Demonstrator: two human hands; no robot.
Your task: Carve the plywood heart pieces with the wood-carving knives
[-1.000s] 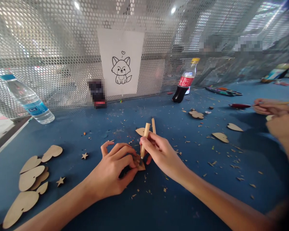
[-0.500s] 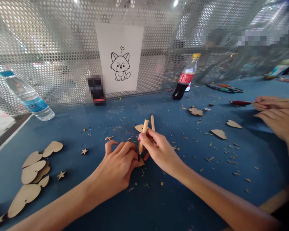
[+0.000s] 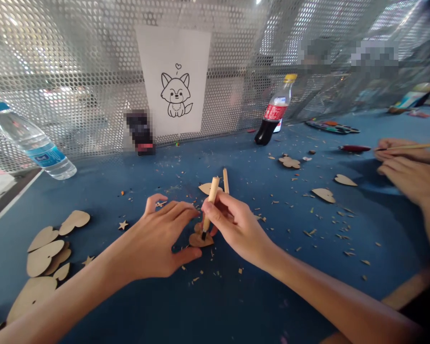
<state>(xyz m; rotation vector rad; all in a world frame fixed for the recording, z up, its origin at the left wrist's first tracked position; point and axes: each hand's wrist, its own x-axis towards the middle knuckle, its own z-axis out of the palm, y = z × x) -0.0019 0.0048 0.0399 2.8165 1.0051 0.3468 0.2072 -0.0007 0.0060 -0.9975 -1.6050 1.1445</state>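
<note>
A small wooden heart piece lies flat on the blue table in front of me. My right hand grips a wooden-handled carving tool, whose dark tip rests on that piece. My left hand hovers just left of the piece, fingers spread and lifted, thumb low near the piece's edge. A second wooden stick and another heart cutout lie just behind the tool.
Several heart cutouts and small stars sit at the left. A water bottle and a cola bottle lean on the perforated metal screen, where a fox drawing hangs. Another person's hands work at the right. Wood chips litter the table.
My left hand has lifted off the wooden piece and spread its fingers, uncovering the heart shape. The right hand still holds the tool tip on the piece. The view tilted slightly.
</note>
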